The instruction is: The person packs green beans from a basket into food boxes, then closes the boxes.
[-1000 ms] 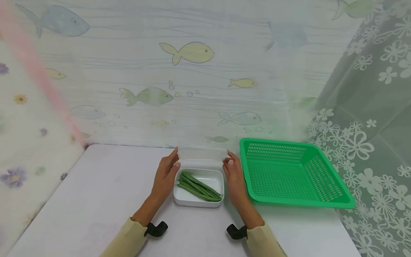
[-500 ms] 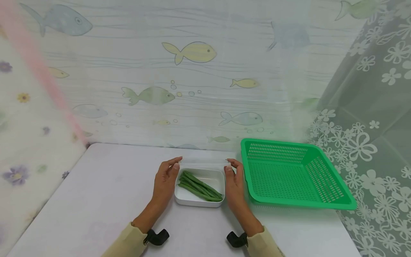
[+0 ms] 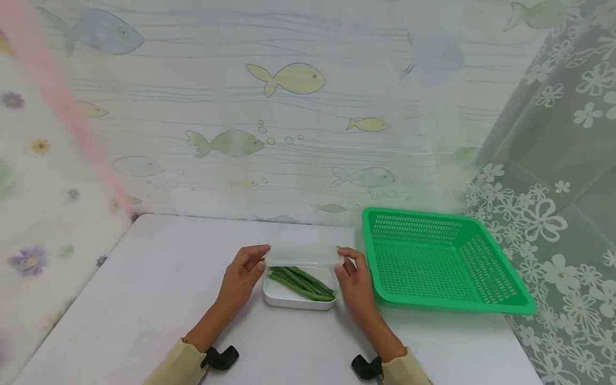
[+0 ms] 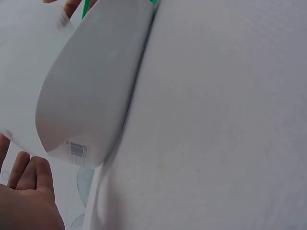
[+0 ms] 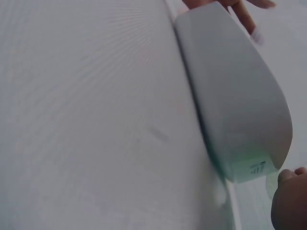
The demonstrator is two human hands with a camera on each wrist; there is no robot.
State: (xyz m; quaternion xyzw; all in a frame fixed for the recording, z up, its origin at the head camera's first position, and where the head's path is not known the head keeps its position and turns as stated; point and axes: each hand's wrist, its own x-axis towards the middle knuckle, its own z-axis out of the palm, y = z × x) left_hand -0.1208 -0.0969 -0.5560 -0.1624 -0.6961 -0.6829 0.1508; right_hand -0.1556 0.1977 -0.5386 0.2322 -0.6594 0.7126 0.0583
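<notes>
A translucent lid is held between my two hands, tilted over the far part of a white rectangular container. Inside lie several green beans, their far ends covered by the lid. My left hand pinches the lid's left end between thumb and fingers. At the opposite end, my right hand grips it the same way. From the left wrist, the container's side wall shows a small printed label, with left fingers near its corner. The right wrist view shows the opposite side of the container.
A green perforated basket stands close to the right of my right hand. Everything rests on a white table, backed by a fish-patterned curtain. Flowered sheets hang on both sides.
Both hands have lowered the lid toward me, from behind the container to over its far part. The container and green beans have stayed in place.
</notes>
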